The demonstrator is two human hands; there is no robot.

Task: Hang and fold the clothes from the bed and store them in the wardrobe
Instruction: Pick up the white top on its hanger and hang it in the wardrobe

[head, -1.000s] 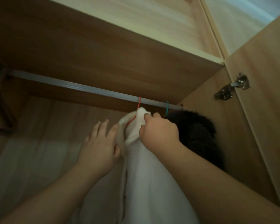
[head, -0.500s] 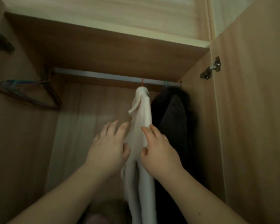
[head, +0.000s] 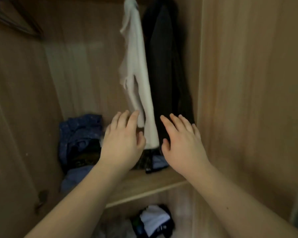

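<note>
A white garment hangs inside the wardrobe, its top at the upper edge of the view. To its right hangs a black garment. My left hand is open just left of the white garment's lower hem, fingers spread and holding nothing. On the other side, in front of the black garment's bottom, my right hand is open too. The rail and hangers above are out of view.
A pile of dark blue clothes lies on the wooden shelf, left of my hands. More clothes, white and dark, sit in the compartment below. The wardrobe side wall stands close on the right. An empty hanger shows at top left.
Both hands let go of the white garment's collar and slid down along it to its hem. The view tilted down from the rail to the shelf.
</note>
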